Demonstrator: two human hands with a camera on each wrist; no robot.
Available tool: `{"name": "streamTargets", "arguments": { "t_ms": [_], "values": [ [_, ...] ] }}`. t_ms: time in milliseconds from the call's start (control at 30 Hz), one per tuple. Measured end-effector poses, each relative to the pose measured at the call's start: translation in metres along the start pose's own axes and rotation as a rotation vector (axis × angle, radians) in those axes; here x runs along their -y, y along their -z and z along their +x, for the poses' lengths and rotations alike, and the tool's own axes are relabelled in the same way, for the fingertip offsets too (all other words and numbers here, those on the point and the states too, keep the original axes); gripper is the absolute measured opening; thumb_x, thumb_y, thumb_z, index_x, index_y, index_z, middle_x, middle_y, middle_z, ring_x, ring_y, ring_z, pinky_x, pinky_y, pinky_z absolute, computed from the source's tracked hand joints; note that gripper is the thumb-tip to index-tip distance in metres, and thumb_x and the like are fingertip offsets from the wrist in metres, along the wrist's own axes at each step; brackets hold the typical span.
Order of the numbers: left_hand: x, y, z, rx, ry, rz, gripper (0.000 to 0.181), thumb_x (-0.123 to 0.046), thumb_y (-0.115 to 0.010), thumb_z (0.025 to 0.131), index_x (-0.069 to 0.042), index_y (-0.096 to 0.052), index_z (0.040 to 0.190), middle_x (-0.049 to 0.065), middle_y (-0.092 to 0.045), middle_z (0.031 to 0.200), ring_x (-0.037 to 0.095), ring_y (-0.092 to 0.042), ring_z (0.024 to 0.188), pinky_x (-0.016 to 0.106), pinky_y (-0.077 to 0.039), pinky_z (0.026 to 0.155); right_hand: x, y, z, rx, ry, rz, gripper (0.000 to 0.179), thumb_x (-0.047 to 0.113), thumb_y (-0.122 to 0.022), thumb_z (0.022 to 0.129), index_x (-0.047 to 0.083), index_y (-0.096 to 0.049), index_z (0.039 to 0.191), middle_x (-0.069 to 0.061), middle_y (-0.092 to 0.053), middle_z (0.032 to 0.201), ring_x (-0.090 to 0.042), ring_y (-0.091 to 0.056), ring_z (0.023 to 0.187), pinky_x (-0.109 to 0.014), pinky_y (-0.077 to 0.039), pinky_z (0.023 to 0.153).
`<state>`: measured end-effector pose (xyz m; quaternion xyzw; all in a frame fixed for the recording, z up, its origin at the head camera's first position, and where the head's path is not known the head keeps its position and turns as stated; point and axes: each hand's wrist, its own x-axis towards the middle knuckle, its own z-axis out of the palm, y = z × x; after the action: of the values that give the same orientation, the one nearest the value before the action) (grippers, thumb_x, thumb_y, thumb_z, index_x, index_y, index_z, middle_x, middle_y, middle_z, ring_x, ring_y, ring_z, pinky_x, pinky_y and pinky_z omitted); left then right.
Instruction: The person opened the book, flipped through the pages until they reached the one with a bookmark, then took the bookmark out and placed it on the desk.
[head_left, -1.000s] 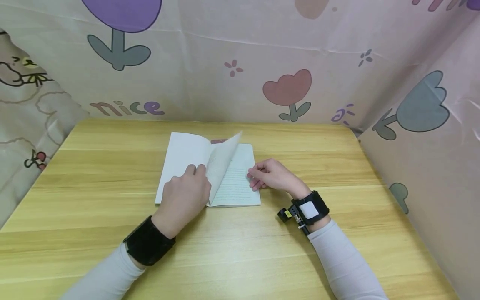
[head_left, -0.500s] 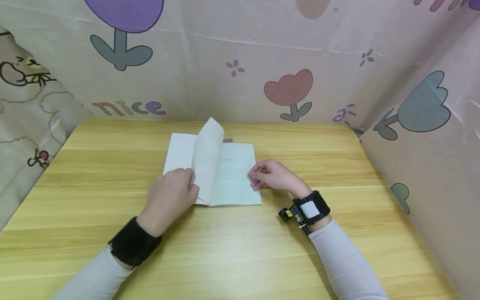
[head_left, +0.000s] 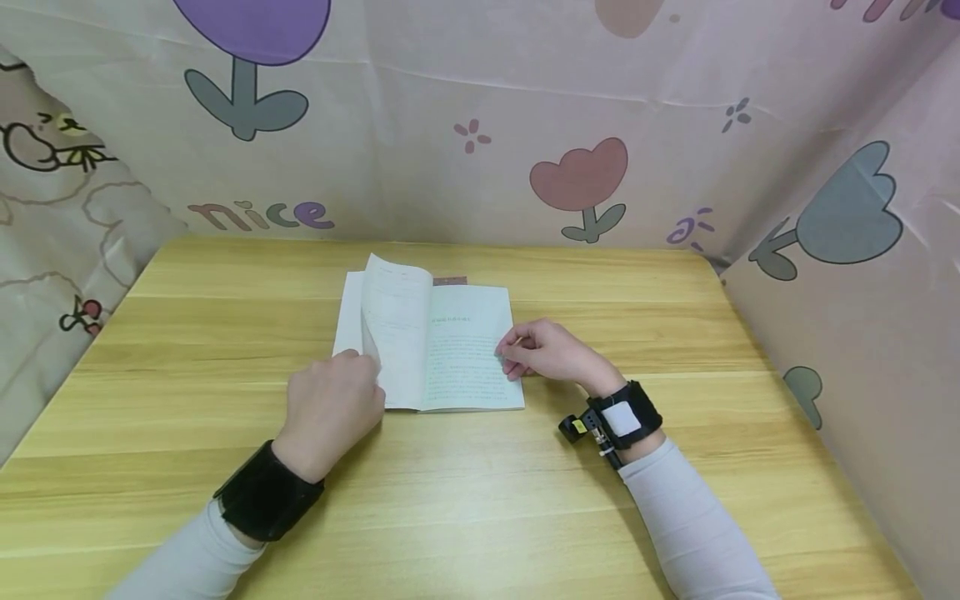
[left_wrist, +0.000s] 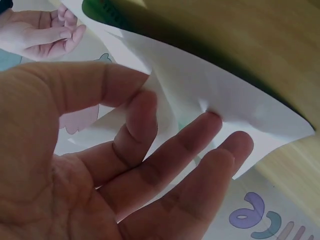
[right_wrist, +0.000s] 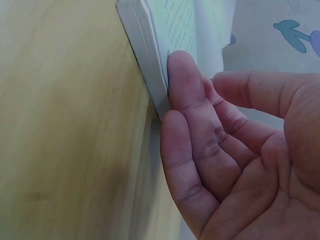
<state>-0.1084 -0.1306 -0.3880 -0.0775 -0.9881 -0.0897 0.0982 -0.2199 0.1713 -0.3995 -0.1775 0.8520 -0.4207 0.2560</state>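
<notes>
An open book (head_left: pixel 471 358) lies on the wooden table in the head view, with printed text on its right side. My left hand (head_left: pixel 330 408) is at its lower left and pinches the edge of a turned page (head_left: pixel 399 333) between thumb and index finger, as the left wrist view shows. Other fingers of that hand touch the pale sheet (left_wrist: pixel 200 65) beneath. At the book's right edge rests my right hand (head_left: pixel 555 354). In the right wrist view its fingertips touch the side of the page block (right_wrist: pixel 145 50), the thumb standing apart from them.
Behind the book's top edge a small reddish-brown strip (head_left: pixel 450 281) shows. The wooden table (head_left: pixel 465 500) extends around the book. A patterned cloth (head_left: pixel 420 167) hangs along the back and both sides. Each wrist wears a black band (head_left: pixel 270 492).
My left hand has moved left and a little down, carrying the page over from the right side to the left, uncovering the text beneath. The right hand stays in place.
</notes>
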Motion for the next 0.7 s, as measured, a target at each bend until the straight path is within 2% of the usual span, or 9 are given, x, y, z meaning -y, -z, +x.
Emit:
{"name": "streamTargets", "arguments": {
  "t_ms": [233,367,433,500,533,567,600,667,700],
  "values": [
    [0.0011,-0.0029,0.0000,0.020,0.020,0.011,0.025,0.001,-0.064,0.085,-0.007,-0.054,0.064,0.005,-0.046,0.061,0.021,-0.042,0.049,0.034,-0.031,0.040,-0.0002,0.0002,-0.0002,0.006,0.011,-0.021,0.022,0.016,-0.060,0.110,0.001,-0.073,0.121,-0.011,-0.079,0.095,-0.017,-0.078,0.082,-0.032,-0.065,0.082],
    [0.0032,-0.0033,-0.0009,-0.055,-0.001,0.025,0.011,0.001,-0.068,0.084,0.001,-0.057,0.083,0.007,-0.046,0.064,0.020,-0.039,0.049,0.031,-0.028,0.039,0.0007,-0.0003,0.0010,0.008,0.005,-0.014,0.025,0.016,-0.060,0.110,0.000,-0.071,0.126,-0.012,-0.079,0.095,-0.017,-0.078,0.083,-0.033,-0.066,0.084],
    [0.0045,-0.0041,-0.0007,-0.085,-0.010,0.016,0.023,0.001,-0.071,0.082,0.004,-0.057,0.100,0.011,-0.049,0.069,0.022,-0.042,0.050,0.031,-0.029,0.037,0.0010,-0.0003,0.0012,0.010,0.003,-0.009,0.026,0.016,-0.060,0.110,0.000,-0.071,0.128,-0.012,-0.079,0.096,-0.017,-0.078,0.083,-0.033,-0.066,0.086],
    [0.0057,-0.0047,0.0001,-0.105,-0.027,0.000,0.043,0.001,-0.076,0.078,0.006,-0.055,0.116,0.023,-0.061,0.087,0.033,-0.057,0.061,0.036,-0.039,0.036,0.0012,0.0001,0.0003,0.010,0.003,-0.014,0.027,0.016,-0.059,0.110,0.000,-0.071,0.129,-0.012,-0.080,0.097,-0.018,-0.078,0.084,-0.034,-0.065,0.087],
    [0.0065,-0.0050,0.0012,-0.101,-0.037,-0.006,0.051,0.001,-0.075,0.078,0.006,-0.054,0.125,0.031,-0.065,0.101,0.039,-0.065,0.072,0.042,-0.048,0.040,0.0015,0.0003,-0.0003,0.009,0.003,-0.016,0.027,0.016,-0.059,0.110,0.000,-0.071,0.129,-0.012,-0.080,0.097,-0.018,-0.078,0.084,-0.034,-0.065,0.088],
    [0.0072,-0.0049,0.0026,-0.087,-0.050,-0.010,0.060,0.001,-0.076,0.079,0.007,-0.053,0.134,0.037,-0.064,0.118,0.047,-0.070,0.088,0.049,-0.058,0.050,0.0019,0.0006,-0.0010,0.009,0.004,-0.020,0.027,0.016,-0.059,0.111,0.000,-0.071,0.129,-0.012,-0.080,0.097,-0.018,-0.078,0.084,-0.034,-0.065,0.089],
    [0.0079,-0.0051,0.0040,-0.072,-0.069,-0.014,0.067,0.002,-0.076,0.080,0.006,-0.052,0.142,0.041,-0.059,0.134,0.053,-0.070,0.106,0.055,-0.063,0.064,0.0019,0.0008,-0.0016,0.008,0.005,-0.024,0.028,0.016,-0.059,0.111,0.000,-0.071,0.130,-0.012,-0.080,0.097,-0.018,-0.078,0.084,-0.035,-0.065,0.090],
    [0.0093,-0.0064,0.0070,-0.049,-0.129,-0.019,0.074,0.004,-0.073,0.085,0.002,-0.048,0.155,0.041,-0.043,0.159,0.058,-0.057,0.135,0.065,-0.061,0.092,0.0022,0.0010,-0.0024,0.007,0.005,-0.032,0.028,0.016,-0.059,0.111,0.000,-0.071,0.130,-0.011,-0.080,0.097,-0.018,-0.079,0.084,-0.035,-0.065,0.091],
    [0.0099,-0.0071,0.0084,-0.031,-0.165,-0.027,0.073,0.005,-0.069,0.088,0.000,-0.048,0.158,0.038,-0.039,0.163,0.058,-0.052,0.142,0.066,-0.055,0.103,0.0025,0.0009,-0.0025,0.007,0.004,-0.032,0.028,0.016,-0.059,0.111,0.000,-0.071,0.130,-0.011,-0.080,0.098,-0.018,-0.079,0.085,-0.036,-0.065,0.091]
  ]
}}
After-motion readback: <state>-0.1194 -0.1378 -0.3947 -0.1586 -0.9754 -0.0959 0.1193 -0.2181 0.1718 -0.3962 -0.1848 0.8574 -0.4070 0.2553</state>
